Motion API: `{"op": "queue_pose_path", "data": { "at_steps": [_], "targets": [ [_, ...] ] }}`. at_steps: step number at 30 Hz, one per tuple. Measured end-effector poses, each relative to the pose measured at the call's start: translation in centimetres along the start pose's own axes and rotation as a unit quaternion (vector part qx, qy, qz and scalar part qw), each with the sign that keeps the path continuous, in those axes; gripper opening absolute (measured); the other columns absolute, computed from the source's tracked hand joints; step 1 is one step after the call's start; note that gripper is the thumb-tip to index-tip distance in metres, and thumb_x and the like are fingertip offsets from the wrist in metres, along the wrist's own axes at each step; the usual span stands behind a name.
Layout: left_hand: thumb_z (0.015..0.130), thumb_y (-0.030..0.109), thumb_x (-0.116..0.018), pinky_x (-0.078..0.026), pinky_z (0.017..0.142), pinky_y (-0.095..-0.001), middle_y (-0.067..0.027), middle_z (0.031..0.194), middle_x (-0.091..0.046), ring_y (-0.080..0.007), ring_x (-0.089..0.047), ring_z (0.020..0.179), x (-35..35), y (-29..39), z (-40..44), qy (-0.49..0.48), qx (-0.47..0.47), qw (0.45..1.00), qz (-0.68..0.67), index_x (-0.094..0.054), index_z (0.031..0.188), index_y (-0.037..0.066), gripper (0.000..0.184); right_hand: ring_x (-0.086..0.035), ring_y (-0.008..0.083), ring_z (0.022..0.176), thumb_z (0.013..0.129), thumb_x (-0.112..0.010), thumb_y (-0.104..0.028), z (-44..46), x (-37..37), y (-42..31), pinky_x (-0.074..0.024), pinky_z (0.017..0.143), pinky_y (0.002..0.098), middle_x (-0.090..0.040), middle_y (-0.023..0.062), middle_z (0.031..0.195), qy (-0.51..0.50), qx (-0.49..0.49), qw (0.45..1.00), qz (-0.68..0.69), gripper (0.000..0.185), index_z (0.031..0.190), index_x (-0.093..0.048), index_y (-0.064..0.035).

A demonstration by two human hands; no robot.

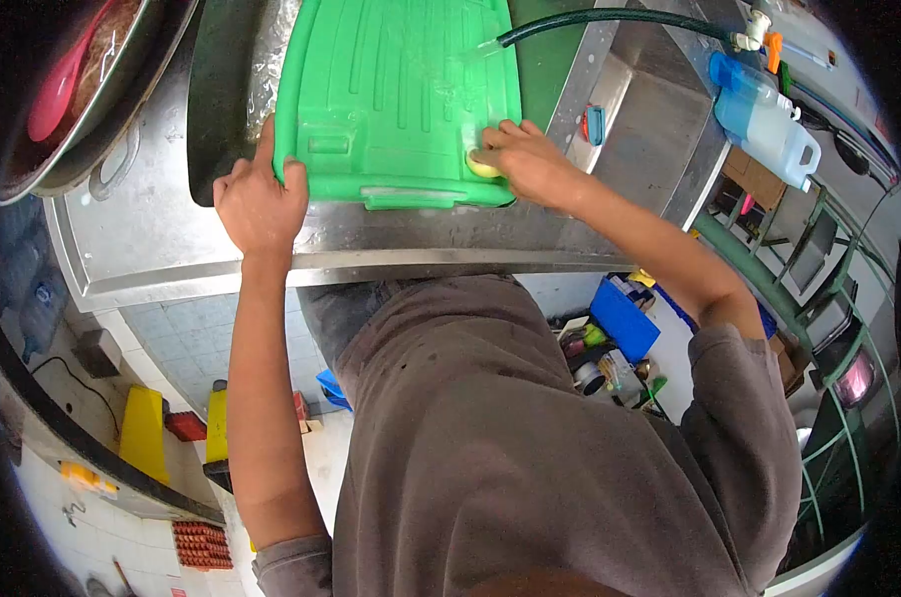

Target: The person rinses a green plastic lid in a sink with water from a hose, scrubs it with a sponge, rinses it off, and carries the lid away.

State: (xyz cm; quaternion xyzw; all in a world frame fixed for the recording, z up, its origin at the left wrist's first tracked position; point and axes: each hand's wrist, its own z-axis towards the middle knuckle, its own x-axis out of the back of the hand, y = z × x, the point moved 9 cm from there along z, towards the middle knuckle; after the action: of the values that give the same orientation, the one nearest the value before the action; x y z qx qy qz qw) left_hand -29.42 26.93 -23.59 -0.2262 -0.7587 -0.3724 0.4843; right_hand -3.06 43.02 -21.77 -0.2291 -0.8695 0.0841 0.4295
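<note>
A large green plastic lid (pixel 391 109) with raised ribs lies tilted over the steel sink. At its near left corner my left hand (pixel 262 204) grips the rim, thumb on one side and index finger stretched along the edge. My right hand (pixel 532 164) is closed around a yellow sponge (pixel 483 166), pressed on the lid's near right corner. From a dark green hose (pixel 610 15) at the top, a clear end points at the lid, and its surface looks wet. The undersides of the sponge and lid are hidden.
A large metal pot (pixel 132 90) with a pink spoon (pixel 58 95) stands at left. At right are a sink basin (pixel 659 85), a small blue-and-red item (pixel 594 125) and a bluish plastic jug (pixel 769 124). A blue bin (pixel 625 318) sits below the counter.
</note>
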Motion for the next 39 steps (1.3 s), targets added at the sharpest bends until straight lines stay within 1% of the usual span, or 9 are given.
{"op": "queue_pose_path", "data": {
  "at_steps": [4,7,13,20,25,31,34,37,39],
  "targets": [
    [0.086,0.028,-0.055,-0.047,0.080,-0.0409,-0.0113,0.068,-0.065,-0.0261,-0.066,0.069,0.0,-0.1,0.2,0.016,-0.006,1.000,-0.006,-0.061,0.148,0.025,0.062,-0.058,0.0282,0.114,0.082,-0.065,-0.008,-1.3,-0.4,-0.6,-0.0438,0.094,0.0435,-0.064,0.0075,0.114,0.014,0.036,0.991,-0.127,0.023,0.103,-0.075,-0.0099],
    [0.085,0.029,-0.055,-0.047,0.078,-0.0408,-0.0122,0.066,-0.065,-0.0267,-0.066,0.067,0.1,-0.1,0.0,0.024,-0.006,0.999,-0.021,-0.063,0.146,0.024,0.062,-0.056,0.0279,0.113,0.082,-0.064,0.002,-1.5,-1.0,-0.5,-0.0418,0.095,0.0417,-0.062,0.0100,0.116,0.000,-0.064,0.995,-0.078,0.039,0.119,-0.073,-0.0062],
    [0.085,0.028,-0.055,-0.046,0.077,-0.0414,-0.0121,0.068,-0.066,-0.0263,-0.066,0.069,0.1,-0.3,0.2,0.051,0.002,0.998,-0.022,-0.062,0.147,0.024,0.062,-0.060,0.0354,0.110,0.088,-0.054,0.006,0.3,-5.0,3.1,-0.0461,0.097,0.0448,-0.065,0.0179,0.111,0.099,-0.204,0.880,0.418,0.036,0.116,-0.073,-0.0041],
    [0.086,0.029,-0.055,-0.047,0.079,-0.0417,-0.0123,0.071,-0.067,-0.0266,-0.067,0.071,0.2,-0.1,0.4,0.013,0.009,1.000,-0.004,-0.061,0.148,0.026,0.062,-0.061,0.0302,0.110,0.082,-0.064,-0.002,0.9,-0.6,-0.2,-0.0482,0.095,0.0415,-0.067,0.0132,0.107,0.060,-0.026,0.996,0.056,0.025,0.103,-0.077,-0.0045],
    [0.086,0.030,-0.055,-0.047,0.079,-0.0415,-0.0104,0.072,-0.070,-0.0256,-0.067,0.073,0.2,0.2,0.3,0.017,-0.006,1.000,-0.008,-0.060,0.149,0.026,0.063,-0.060,0.0270,0.111,0.080,-0.067,-0.014,0.4,-0.7,-2.5,-0.0483,0.094,0.0419,-0.067,0.0100,0.106,-0.101,0.089,0.973,-0.190,0.016,0.089,-0.076,-0.0051],
    [0.086,0.032,-0.055,-0.046,0.078,-0.0399,-0.0088,0.071,-0.071,-0.0234,-0.068,0.076,0.2,0.2,0.3,0.016,0.000,1.000,-0.024,-0.060,0.148,0.023,0.063,-0.062,0.0303,0.113,0.083,-0.065,-0.012,1.0,-0.5,-1.0,-0.0498,0.096,0.0432,-0.068,0.0130,0.110,-0.103,0.063,0.984,-0.128,0.015,0.090,-0.075,-0.0040],
    [0.086,0.033,-0.055,-0.046,0.076,-0.0400,-0.0091,0.070,-0.071,-0.0233,-0.068,0.075,0.1,-0.1,0.3,0.022,-0.001,1.000,-0.023,-0.064,0.144,0.020,0.061,-0.063,0.0342,0.111,0.085,-0.061,-0.007,3.0,2.1,1.6,-0.0507,0.095,0.0427,-0.067,0.0165,0.109,-0.116,-0.125,0.980,0.106,0.020,0.100,-0.075,-0.0030],
    [0.085,0.033,-0.056,-0.046,0.074,-0.0405,-0.0091,0.069,-0.070,-0.0236,-0.067,0.073,0.4,0.1,0.4,0.032,-0.004,0.999,-0.021,-0.066,0.142,0.019,0.060,-0.063,0.0372,0.105,0.086,-0.059,-0.003,6.6,6.4,0.5,-0.0508,0.093,0.0430,-0.066,0.0190,0.105,0.044,-0.113,0.928,0.353,0.029,0.110,-0.074,-0.0037],
    [0.085,0.033,-0.056,-0.046,0.073,-0.0406,-0.0089,0.068,-0.068,-0.0238,-0.066,0.072,0.4,0.2,0.4,0.025,-0.004,1.000,-0.018,-0.066,0.142,0.018,0.060,-0.062,0.0381,0.102,0.084,-0.059,0.000,9.4,7.4,-2.8,-0.0496,0.091,0.0459,-0.065,0.0185,0.101,0.145,-0.010,0.922,0.360,0.034,0.114,-0.075,-0.0043]
  ]
}}
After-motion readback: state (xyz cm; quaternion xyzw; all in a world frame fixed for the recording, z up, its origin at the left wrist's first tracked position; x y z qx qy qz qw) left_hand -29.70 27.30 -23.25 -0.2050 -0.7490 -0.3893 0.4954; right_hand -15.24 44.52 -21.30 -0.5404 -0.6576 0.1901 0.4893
